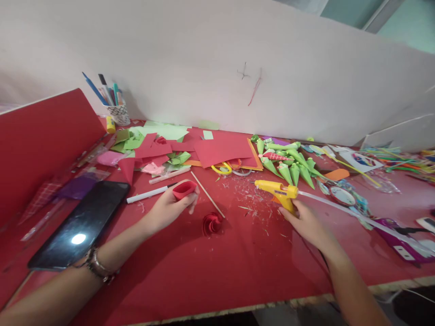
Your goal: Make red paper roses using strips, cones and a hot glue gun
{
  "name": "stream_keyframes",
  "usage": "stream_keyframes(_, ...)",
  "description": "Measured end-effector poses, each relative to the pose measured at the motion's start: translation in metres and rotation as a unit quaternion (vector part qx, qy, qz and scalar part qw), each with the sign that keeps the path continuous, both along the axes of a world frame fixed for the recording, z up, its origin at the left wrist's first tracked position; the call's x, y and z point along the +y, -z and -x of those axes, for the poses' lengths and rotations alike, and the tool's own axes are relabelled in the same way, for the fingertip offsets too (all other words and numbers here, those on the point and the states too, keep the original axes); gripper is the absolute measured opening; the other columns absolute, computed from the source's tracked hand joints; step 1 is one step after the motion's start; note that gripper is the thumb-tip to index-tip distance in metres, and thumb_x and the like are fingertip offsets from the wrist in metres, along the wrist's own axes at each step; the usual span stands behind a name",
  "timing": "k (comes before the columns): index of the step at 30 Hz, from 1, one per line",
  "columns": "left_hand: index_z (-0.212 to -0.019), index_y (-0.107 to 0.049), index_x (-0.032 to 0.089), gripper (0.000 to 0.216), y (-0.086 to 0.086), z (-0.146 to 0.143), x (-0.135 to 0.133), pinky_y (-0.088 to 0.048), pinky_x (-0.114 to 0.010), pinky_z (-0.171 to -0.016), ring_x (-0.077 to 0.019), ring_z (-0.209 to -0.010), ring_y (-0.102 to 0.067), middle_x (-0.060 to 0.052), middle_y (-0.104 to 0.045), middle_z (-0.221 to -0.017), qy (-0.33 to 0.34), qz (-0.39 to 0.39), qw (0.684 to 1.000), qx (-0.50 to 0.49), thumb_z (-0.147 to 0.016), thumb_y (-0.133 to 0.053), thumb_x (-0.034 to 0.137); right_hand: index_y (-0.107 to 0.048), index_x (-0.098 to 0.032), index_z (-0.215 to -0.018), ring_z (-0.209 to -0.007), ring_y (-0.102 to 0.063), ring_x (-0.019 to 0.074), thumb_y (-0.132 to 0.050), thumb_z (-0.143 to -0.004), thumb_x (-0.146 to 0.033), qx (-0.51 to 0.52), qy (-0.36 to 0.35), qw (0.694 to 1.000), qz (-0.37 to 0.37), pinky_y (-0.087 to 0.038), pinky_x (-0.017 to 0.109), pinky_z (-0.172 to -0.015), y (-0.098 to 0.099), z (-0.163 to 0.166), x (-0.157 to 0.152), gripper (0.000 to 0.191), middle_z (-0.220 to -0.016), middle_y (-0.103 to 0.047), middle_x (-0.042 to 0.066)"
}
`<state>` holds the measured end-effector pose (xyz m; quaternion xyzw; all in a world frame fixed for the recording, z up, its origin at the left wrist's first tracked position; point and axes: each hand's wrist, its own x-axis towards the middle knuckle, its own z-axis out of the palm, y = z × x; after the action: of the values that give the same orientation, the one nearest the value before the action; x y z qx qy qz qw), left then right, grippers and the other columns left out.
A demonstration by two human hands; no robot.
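Note:
My left hand [170, 206] is closed around a red paper cone [184, 189], whose open end faces up. In my right hand [304, 222] is a yellow glue gun [279, 192], its nozzle pointing left above the table. A long clear glue stick [326, 203] runs out of the gun's back toward the right. Between my hands, a rolled red paper flower [212, 224] lies on the red table beside a thin wooden stick [207, 194]. A white marker [147, 194] with a black cap rests just behind my left hand.
Red paper sheets [222, 149] and green scraps [136, 138] lie at the back. Several green paper cones [294, 165] are heaped right of them. A black phone [81, 226] sits at left, a pen cup [118, 113] behind it. A purple power strip [397, 240] is at right.

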<state>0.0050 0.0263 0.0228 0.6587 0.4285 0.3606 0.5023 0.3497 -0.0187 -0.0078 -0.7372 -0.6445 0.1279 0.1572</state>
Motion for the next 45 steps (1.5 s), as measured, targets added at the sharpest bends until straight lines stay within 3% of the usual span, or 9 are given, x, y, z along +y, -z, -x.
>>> stream_keyframes(5, -0.067, -0.044, 0.018, 0.018, 0.002, 0.003, -0.003, -0.033, -0.017, -0.04, -0.0052, -0.039, -0.04, 0.008, -0.043, -0.048, -0.038, -0.029, 0.997, 0.055, -0.075, -0.052, 0.031, -0.049, -0.019, -0.091, -0.078, -0.06, 0.025, -0.041, -0.081, -0.037, 0.036, 0.008, 0.999, -0.035, -0.045, 0.034, -0.065, -0.004, 0.011, 0.01, 0.023, -0.084, -0.062, 0.009)
stream_keyframes(8, -0.062, -0.038, 0.018, 0.025, 0.002, 0.004, -0.005, -0.032, -0.016, -0.038, -0.0044, -0.032, -0.038, 0.011, -0.038, -0.039, -0.026, -0.026, 0.996, 0.076, -0.076, -0.052, 0.033, -0.049, -0.018, -0.092, -0.065, -0.059, 0.0214, -0.042, -0.08, -0.038, 0.053, 0.015, 0.995, -0.08, -0.044, 0.03, -0.055, -0.018, 0.024, 0.011, 0.024, -0.071, -0.059, 0.005)
stream_keyframes(12, -0.061, -0.035, 0.019, 0.028, 0.005, 0.005, -0.006, -0.031, -0.016, -0.037, -0.0046, -0.028, -0.037, 0.012, -0.039, -0.036, -0.023, -0.036, 0.994, 0.102, -0.077, -0.052, 0.035, -0.05, -0.018, -0.074, -0.05, -0.052, 0.0155, -0.049, -0.075, -0.045, 0.08, 0.057, 0.989, -0.111, -0.041, 0.026, -0.045, -0.043, 0.054, 0.005, 0.026, -0.057, -0.053, 0.0)
stream_keyframes(16, -0.06, -0.038, 0.018, 0.026, 0.007, 0.008, -0.005, -0.032, -0.018, -0.043, -0.0065, -0.04, -0.043, 0.008, -0.044, -0.046, -0.05, -0.149, 0.974, 0.164, -0.074, -0.055, 0.032, -0.043, -0.021, -0.056, -0.04, -0.046, 0.0123, -0.063, -0.062, -0.049, 0.105, 0.069, 0.981, -0.148, -0.037, 0.024, -0.038, -0.061, 0.084, -0.008, 0.035, -0.046, -0.047, -0.003)
stream_keyframes(18, -0.062, -0.04, 0.018, 0.023, 0.007, 0.008, -0.006, -0.032, -0.019, -0.046, -0.0072, -0.046, -0.042, 0.007, -0.046, -0.051, -0.062, -0.203, 0.958, 0.194, -0.073, -0.056, 0.03, -0.041, -0.021, -0.051, -0.038, -0.045, 0.0118, -0.063, -0.063, -0.049, 0.101, 0.043, 0.982, -0.157, -0.037, 0.024, -0.037, -0.065, 0.097, -0.013, 0.037, -0.043, -0.045, -0.003)
stream_keyframes(21, -0.066, -0.041, 0.018, 0.022, 0.006, 0.006, -0.01, -0.033, -0.019, -0.047, -0.0071, -0.047, -0.04, 0.006, -0.046, -0.054, -0.06, -0.222, 0.951, 0.208, -0.073, -0.056, 0.032, -0.048, -0.021, -0.053, -0.039, -0.049, 0.0131, -0.063, -0.064, -0.047, 0.078, -0.003, 0.981, -0.178, -0.041, 0.026, -0.041, -0.064, 0.112, -0.015, 0.032, -0.044, -0.05, -0.002)
stream_keyframes(25, -0.067, -0.043, 0.017, 0.021, 0.005, 0.003, -0.013, -0.034, -0.018, -0.046, -0.0069, -0.049, -0.042, 0.006, -0.048, -0.056, -0.047, -0.186, 0.967, 0.168, -0.074, -0.055, 0.033, -0.056, -0.02, -0.063, -0.044, -0.054, 0.0149, -0.063, -0.065, -0.045, 0.061, -0.057, 0.976, -0.201, -0.044, 0.028, -0.045, -0.058, 0.128, -0.008, 0.026, -0.052, -0.058, 0.001)
stream_keyframes(32, -0.074, -0.049, 0.016, 0.018, 0.001, 0.002, -0.02, -0.027, -0.014, -0.029, -0.003, -0.032, -0.038, 0.008, -0.046, -0.05, 0.025, -0.038, 0.996, 0.082, -0.074, -0.055, 0.033, -0.06, -0.018, -0.08, -0.05, -0.058, 0.0161, -0.061, -0.068, -0.042, 0.028, -0.116, 0.968, -0.22, -0.043, 0.026, -0.046, -0.061, 0.137, 0.0, 0.027, -0.055, -0.06, 0.001)
stream_keyframes(45, -0.086, -0.057, 0.014, 0.019, -0.004, 0.0, -0.024, -0.029, -0.011, -0.024, -0.0035, -0.027, -0.038, 0.008, -0.044, -0.041, 0.043, 0.036, 0.998, 0.041, -0.073, -0.057, 0.029, -0.06, -0.017, -0.075, -0.045, -0.053, 0.0126, -0.052, -0.068, -0.025, -0.05, -0.165, 0.95, -0.261, -0.039, 0.024, -0.045, -0.065, 0.14, 0.008, 0.013, -0.054, -0.059, 0.0)
